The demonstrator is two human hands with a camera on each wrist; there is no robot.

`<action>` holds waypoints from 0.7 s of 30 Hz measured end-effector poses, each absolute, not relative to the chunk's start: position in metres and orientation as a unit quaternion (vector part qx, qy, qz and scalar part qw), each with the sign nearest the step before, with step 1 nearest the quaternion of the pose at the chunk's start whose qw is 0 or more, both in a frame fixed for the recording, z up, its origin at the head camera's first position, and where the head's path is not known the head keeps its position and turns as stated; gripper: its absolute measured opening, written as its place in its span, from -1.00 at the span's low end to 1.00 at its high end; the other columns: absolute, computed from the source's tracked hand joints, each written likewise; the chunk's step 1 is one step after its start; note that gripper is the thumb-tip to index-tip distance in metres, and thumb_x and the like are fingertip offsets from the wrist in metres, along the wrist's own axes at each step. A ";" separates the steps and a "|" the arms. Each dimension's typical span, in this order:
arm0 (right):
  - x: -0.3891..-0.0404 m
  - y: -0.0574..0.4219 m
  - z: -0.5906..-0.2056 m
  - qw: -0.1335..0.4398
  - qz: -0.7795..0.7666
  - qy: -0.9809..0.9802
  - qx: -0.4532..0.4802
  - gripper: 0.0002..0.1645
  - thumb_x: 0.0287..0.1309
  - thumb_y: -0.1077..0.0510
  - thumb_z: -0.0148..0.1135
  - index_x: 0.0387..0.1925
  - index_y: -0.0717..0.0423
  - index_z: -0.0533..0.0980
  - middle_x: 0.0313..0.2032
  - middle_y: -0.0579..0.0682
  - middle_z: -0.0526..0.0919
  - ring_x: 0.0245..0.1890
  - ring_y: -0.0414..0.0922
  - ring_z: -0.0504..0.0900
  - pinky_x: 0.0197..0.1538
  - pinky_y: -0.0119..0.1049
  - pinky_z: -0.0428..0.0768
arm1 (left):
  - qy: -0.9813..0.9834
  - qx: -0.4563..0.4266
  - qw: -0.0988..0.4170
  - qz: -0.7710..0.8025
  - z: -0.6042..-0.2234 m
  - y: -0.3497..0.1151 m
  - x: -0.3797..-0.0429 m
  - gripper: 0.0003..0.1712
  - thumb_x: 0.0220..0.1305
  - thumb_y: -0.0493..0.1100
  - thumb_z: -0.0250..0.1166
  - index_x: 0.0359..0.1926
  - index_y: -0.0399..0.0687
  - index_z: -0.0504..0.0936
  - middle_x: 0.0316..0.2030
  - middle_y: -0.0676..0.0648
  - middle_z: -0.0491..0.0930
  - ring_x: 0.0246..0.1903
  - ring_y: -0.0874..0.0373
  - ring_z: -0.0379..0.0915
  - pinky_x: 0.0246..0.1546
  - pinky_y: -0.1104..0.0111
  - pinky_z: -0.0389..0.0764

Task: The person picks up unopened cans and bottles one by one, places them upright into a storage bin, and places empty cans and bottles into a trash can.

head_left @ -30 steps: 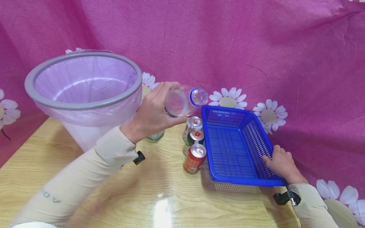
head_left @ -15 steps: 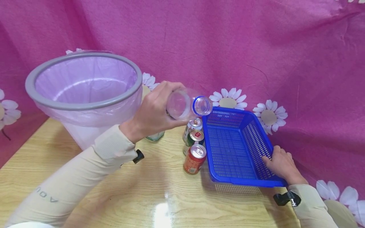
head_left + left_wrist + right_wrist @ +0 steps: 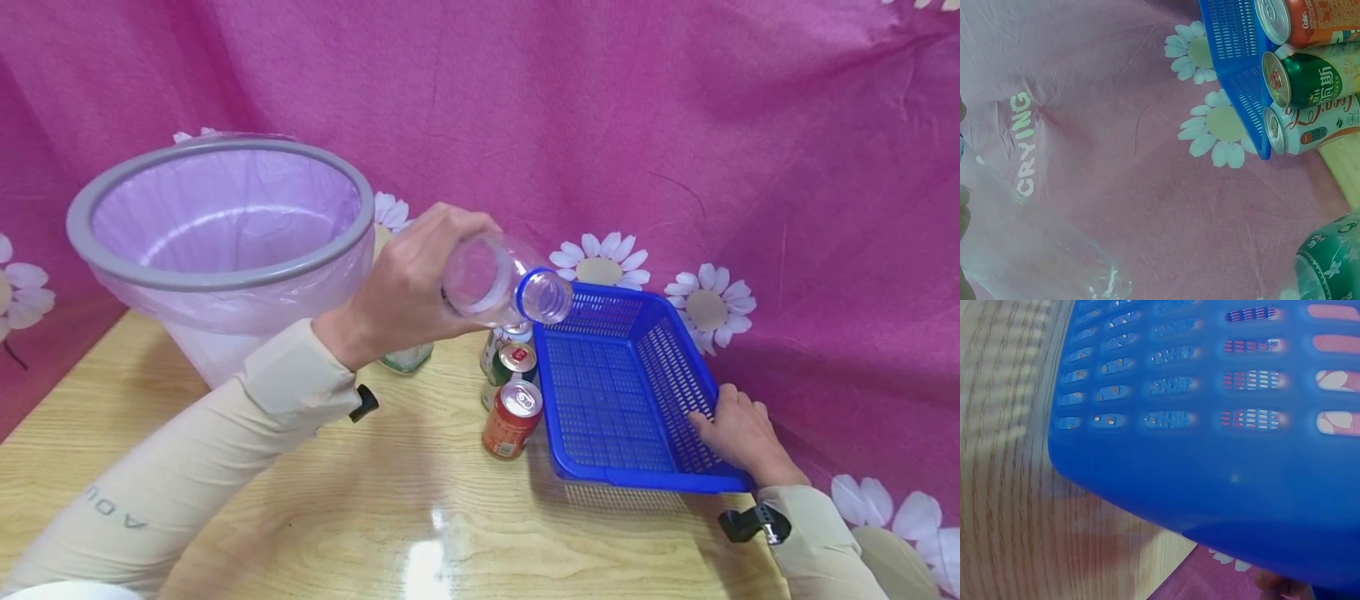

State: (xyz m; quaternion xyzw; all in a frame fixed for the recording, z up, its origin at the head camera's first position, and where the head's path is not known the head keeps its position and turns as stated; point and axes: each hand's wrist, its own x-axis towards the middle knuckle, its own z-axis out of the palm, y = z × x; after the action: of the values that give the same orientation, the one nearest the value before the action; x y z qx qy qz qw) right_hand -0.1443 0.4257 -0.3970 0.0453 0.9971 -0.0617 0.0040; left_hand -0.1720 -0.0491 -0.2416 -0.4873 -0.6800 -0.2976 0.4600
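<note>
Head view — left hand [image 3: 408, 287] fingers clamped on a clear bottle [image 3: 498, 283] over the blue basket [image 3: 637, 475]; right hand [image 3: 738, 433] fingers grip its rim.

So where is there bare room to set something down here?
Bare wood on the table in front of the three cans, between both sleeves. The blue basket floor is bare. Crowded between lined bin and basket.

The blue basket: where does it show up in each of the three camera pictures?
Head view: blue basket right of centre on the table, the right hand holding its near right corner.
Left wrist view: its side wall along the top, beside three cans.
Right wrist view: fills most of the picture.
Shared landmark: the basket's slotted mesh wall.
</note>
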 end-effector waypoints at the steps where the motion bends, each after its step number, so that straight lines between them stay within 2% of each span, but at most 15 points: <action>1: -0.144 0.426 -0.397 0.006 -0.062 0.997 0.046 -0.29 0.25 -0.09 0.07 -0.01 0.55 0.20 -0.23 0.44 0.42 -0.22 0.31 0.35 -0.10 0.14 0.32 | -0.677 -0.490 0.461 -0.296 -0.241 -0.049 -0.172 -0.24 -0.14 0.01 0.58 -0.02 -0.35 0.46 -0.16 -0.21 0.62 -0.15 0.02 0.55 0.05 0.29 0.63; 9: -0.143 0.426 -0.397 0.004 -0.064 0.997 0.047 -0.29 0.25 -0.09 0.07 0.00 0.54 0.20 -0.21 0.45 0.42 -0.20 0.33 0.35 -0.12 0.14 0.34 | -0.659 -0.513 0.468 -0.289 -0.237 -0.048 -0.172 -0.26 -0.16 -0.01 0.59 -0.05 -0.34 0.47 -0.19 -0.22 0.62 -0.14 0.00 0.56 0.03 0.26 0.63; 21: -0.144 0.425 -0.397 0.002 -0.063 0.997 0.046 -0.30 0.25 -0.08 0.07 -0.01 0.54 0.20 -0.22 0.45 0.42 -0.21 0.32 0.35 -0.10 0.15 0.33 | -0.624 -0.545 0.478 -0.293 -0.225 -0.052 -0.167 -0.33 -0.15 -0.14 0.58 -0.05 -0.33 0.46 -0.17 -0.24 0.61 -0.11 -0.04 0.54 0.10 0.25 0.61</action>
State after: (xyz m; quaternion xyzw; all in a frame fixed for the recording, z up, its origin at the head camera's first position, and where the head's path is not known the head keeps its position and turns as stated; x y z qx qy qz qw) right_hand -0.1439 0.4249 -0.3974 0.0461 0.9970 -0.0629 0.0016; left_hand -0.1671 -0.0517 -0.2254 -0.5448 -0.6239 -0.2930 0.4775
